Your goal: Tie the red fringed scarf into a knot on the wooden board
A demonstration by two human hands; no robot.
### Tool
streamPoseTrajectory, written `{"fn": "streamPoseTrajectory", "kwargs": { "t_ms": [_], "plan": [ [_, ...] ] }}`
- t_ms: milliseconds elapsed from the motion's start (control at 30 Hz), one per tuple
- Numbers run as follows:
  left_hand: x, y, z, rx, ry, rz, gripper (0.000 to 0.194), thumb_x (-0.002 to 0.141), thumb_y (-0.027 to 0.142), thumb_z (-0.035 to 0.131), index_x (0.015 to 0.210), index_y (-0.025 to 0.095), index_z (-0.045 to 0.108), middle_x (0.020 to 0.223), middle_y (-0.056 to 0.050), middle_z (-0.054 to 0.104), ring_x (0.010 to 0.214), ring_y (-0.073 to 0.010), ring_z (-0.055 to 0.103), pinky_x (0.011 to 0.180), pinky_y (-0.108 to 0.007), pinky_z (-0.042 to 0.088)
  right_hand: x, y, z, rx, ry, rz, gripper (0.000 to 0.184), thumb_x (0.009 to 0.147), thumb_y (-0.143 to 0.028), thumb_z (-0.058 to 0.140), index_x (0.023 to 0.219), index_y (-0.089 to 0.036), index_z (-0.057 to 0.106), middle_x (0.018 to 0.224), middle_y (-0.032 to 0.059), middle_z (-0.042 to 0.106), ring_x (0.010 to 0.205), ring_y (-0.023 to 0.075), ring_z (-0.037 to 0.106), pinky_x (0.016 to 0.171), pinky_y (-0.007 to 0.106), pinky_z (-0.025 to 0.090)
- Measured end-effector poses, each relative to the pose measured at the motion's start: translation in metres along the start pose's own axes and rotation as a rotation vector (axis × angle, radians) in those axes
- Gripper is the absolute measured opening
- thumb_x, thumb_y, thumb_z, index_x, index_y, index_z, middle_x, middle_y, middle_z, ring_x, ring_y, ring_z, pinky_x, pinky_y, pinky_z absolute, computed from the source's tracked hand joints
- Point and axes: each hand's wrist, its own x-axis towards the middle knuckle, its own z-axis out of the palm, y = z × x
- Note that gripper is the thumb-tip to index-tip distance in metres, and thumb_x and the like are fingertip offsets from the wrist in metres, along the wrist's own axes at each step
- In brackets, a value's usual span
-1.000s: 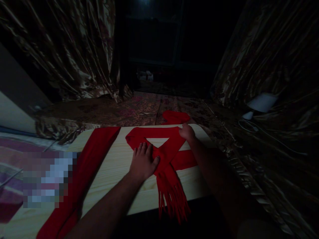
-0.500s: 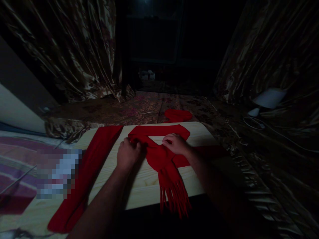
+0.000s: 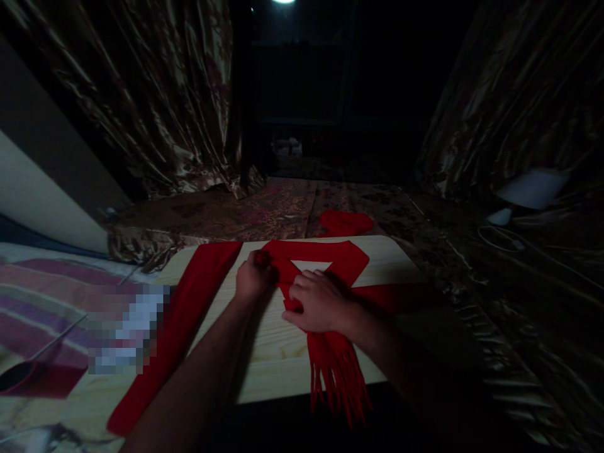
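Note:
A red fringed scarf (image 3: 325, 251) lies on the pale wooden table, folded into a loop with its ends crossing. Its fringe hangs over the near edge. At the loop's left corner my left hand (image 3: 253, 275) is closed on the cloth. My right hand (image 3: 321, 301) lies over the crossing, its thumb and fingers pinching a fold of the scarf. The cloth beneath that hand is hidden. A long folded red strip of cloth (image 3: 177, 321) runs along the table's left side, and another red strip (image 3: 401, 297) stretches off to the right.
The wooden table (image 3: 268, 371) has a dark near edge. Beyond it, a red cloth item (image 3: 346, 222) rests on a patterned cover. A lamp with a pale shade (image 3: 533, 187) and its cord are at the right. Striped fabric (image 3: 42, 302) and a pixelated patch are at the left.
My right hand has moved down and left from the loop's right side onto the crossing, gripping cloth there. My left hand stays at the left corner. The view has shifted slightly.

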Motion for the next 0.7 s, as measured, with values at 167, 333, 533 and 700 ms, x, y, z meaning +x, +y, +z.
{"fn": "streamPoseTrajectory", "kwargs": {
  "t_ms": [167, 333, 533, 700],
  "plan": [
    [-0.012, 0.002, 0.003, 0.293, 0.021, 0.042, 0.051, 0.085, 0.053, 0.058, 0.129, 0.027, 0.062, 0.123, -0.014, 0.064, 0.117, -0.0345, 0.055, 0.094, -0.047, 0.046, -0.002, -0.036, 0.013, -0.170, -0.135, 0.009, 0.020, 0.083, -0.018, 0.058, 0.100, -0.011, 0.067, 0.098, 0.0182, 0.067, 0.093, 0.0285, 0.060, 0.082, 0.043, 0.047],
    [-0.018, 0.002, -0.001, 0.444, -0.066, 0.060, 0.055, 0.091, 0.057, 0.042, 0.139, 0.033, 0.056, 0.138, -0.014, 0.054, 0.127, -0.0399, 0.043, 0.096, -0.059, 0.039, -0.011, -0.034, 0.012, -0.102, -0.252, -0.182, 0.022, 0.080, -0.006, 0.055, 0.097, -0.014, 0.066, 0.093, 0.0120, 0.069, 0.088, 0.0229, 0.063, 0.079, 0.034, 0.048],
    [-0.018, -0.003, 0.002, 0.448, -0.065, 0.077, 0.059, 0.092, 0.054, 0.038, 0.144, 0.029, 0.051, 0.146, -0.015, 0.048, 0.134, -0.0377, 0.039, 0.103, -0.059, 0.034, -0.021, -0.042, 0.001, -0.103, -0.148, -0.027, 0.021, 0.086, -0.024, 0.062, 0.106, -0.016, 0.064, 0.106, 0.0135, 0.067, 0.102, 0.0274, 0.060, 0.089, 0.041, 0.047],
    [-0.020, -0.003, 0.003, 0.444, -0.073, 0.076, 0.060, 0.092, 0.051, 0.036, 0.145, 0.025, 0.050, 0.149, -0.016, 0.046, 0.138, -0.0379, 0.035, 0.106, -0.061, 0.031, -0.025, -0.049, 0.012, -0.052, -0.176, 0.213, 0.066, 0.084, -0.048, 0.067, 0.137, -0.011, 0.053, 0.140, 0.0257, 0.051, 0.131, 0.0391, 0.045, 0.103, 0.056, 0.040]
  ]
}}
